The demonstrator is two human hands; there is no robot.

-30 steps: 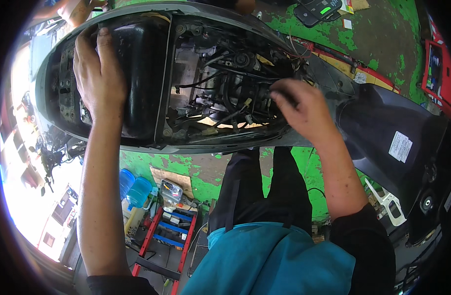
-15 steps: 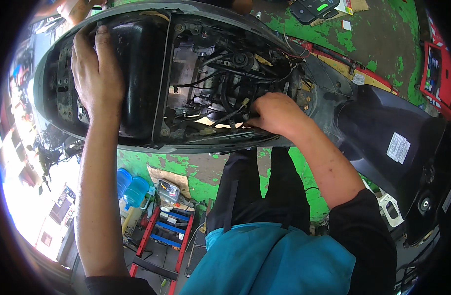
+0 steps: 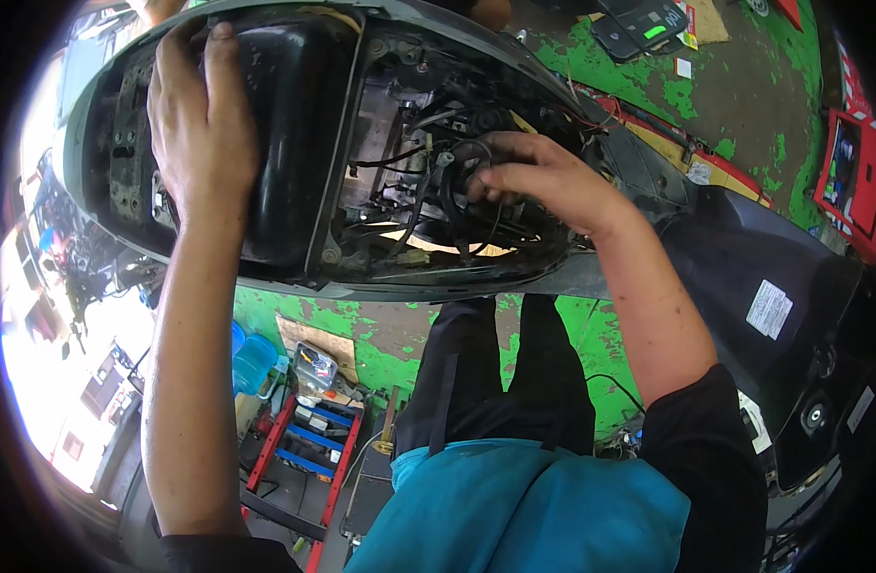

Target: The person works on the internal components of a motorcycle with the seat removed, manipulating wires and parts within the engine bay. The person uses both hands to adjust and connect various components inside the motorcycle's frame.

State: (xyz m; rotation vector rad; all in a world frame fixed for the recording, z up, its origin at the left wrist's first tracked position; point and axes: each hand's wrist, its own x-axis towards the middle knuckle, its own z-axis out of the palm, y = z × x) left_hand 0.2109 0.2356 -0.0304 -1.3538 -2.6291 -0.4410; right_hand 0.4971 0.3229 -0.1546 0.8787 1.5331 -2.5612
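My left hand (image 3: pixel 201 134) lies flat over a rounded black tank-like part (image 3: pixel 290 143) in the left of a motor scooter's opened body (image 3: pixel 428 285). Its fingers are stretched out toward the far rim. Over the engine bay, my right hand (image 3: pixel 538 177) is closed, thumb against curled fingers, on a thin black cable (image 3: pixel 496 224) that loops beside it. Other black hoses and a pale connector (image 3: pixel 444 159) sit just left of those fingertips. Part of the bay is hidden beneath this hand.
The dark scooter panel (image 3: pixel 743 248) with a white label extends right. Red-railed rack (image 3: pixel 333 477), blue containers (image 3: pixel 256 365) and a clear tray (image 3: pixel 316 365) stand below left. A red tool cabinet (image 3: pixel 850 177) stands at far right, a black case (image 3: pixel 638 29) on the green floor beyond.
My right hand has lifted from the near side of the engine bay toward its middle, drawing up a cable loop. My left hand stays on the black tank-like part. The view has shifted slightly.
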